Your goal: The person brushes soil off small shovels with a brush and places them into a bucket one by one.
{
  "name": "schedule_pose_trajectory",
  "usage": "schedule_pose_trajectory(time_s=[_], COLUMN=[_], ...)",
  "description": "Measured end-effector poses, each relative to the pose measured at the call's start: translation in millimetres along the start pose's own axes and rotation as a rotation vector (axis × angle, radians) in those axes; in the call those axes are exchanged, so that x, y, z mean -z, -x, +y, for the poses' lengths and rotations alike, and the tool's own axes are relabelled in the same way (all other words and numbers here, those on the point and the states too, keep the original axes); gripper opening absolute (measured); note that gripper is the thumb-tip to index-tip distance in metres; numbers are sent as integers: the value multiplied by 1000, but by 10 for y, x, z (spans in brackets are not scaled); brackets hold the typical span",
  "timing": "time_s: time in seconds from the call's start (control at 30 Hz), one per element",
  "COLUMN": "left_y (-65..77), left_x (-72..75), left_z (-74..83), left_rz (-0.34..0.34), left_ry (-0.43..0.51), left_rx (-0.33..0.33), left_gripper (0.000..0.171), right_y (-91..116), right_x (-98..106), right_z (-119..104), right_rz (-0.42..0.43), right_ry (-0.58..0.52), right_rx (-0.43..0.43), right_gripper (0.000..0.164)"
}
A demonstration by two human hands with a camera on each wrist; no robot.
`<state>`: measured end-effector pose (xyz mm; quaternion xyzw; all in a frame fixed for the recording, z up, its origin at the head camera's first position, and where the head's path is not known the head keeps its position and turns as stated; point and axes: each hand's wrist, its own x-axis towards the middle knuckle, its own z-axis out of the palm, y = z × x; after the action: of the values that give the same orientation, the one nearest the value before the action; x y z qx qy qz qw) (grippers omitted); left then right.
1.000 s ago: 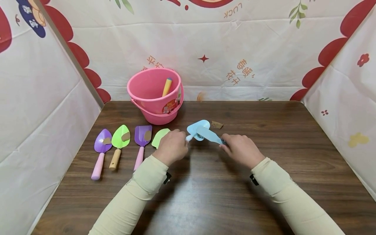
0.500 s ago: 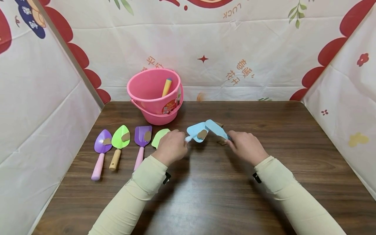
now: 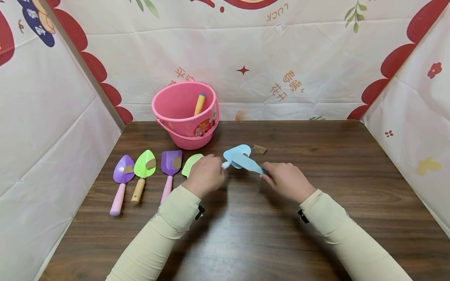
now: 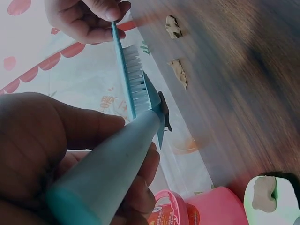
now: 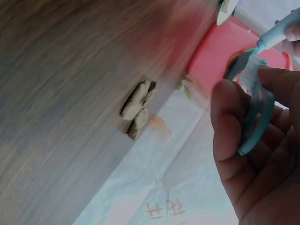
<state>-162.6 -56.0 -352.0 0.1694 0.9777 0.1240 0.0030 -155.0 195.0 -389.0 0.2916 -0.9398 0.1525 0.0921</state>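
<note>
In the head view my left hand point(image 3: 206, 175) grips the pale blue handle of a small toy shovel point(image 3: 236, 150), its blade above the table. My right hand point(image 3: 289, 180) holds a light blue brush point(image 3: 246, 162) laid across that blade. White bristles point(image 4: 136, 75) meet the blade in the left wrist view. A dark brown piece point(image 4: 165, 111) clings to the blade's side away from the brush. Most of the brown patch on the upper face is hidden by the brush. Two brown lumps point(image 5: 137, 101) lie on the table in the right wrist view.
Left of my left hand lie a purple shovel point(image 3: 123, 168), a green shovel point(image 3: 143, 166), a square purple shovel point(image 3: 171, 162) and a pale green one point(image 3: 191, 163), partly covered. Behind them stands a pink bucket point(image 3: 184, 117) with a yellow handle point(image 3: 200, 104) inside. Printed cloth point(image 3: 267, 58) walls the table.
The brush swung right off the blade, uncovering a brown patch, then came back left over it. My right hand moved with it. The left hand and shovel stayed nearly still.
</note>
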Motion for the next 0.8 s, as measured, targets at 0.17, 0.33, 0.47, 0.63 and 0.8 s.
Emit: schedule_pose_trajectory(time_s=[0.17,0.33,0.47,0.63,0.8], left_y=[-5,-2,-7,-13,-18], left_x=[-12,-11,-17,-14,-19], left_z=[6,10,9,17,21], left_rz=[-22,-22,-27,-18,0], left_ry=[-1,-1,10,12,12], left_rx=[12,11,10,8,2], left_gripper=[18,19,19,20,20], right_y=[-3,10,38,42,32], right_x=[-5,3,10,27,26], right_z=[54,115,186,154,27], right_rz=[14,28,37,58,37], right_ry=[9,29,42,22,-27], right_rx=[-43,-69,-91,-76,13], right_gripper=[14,16,18,14,11])
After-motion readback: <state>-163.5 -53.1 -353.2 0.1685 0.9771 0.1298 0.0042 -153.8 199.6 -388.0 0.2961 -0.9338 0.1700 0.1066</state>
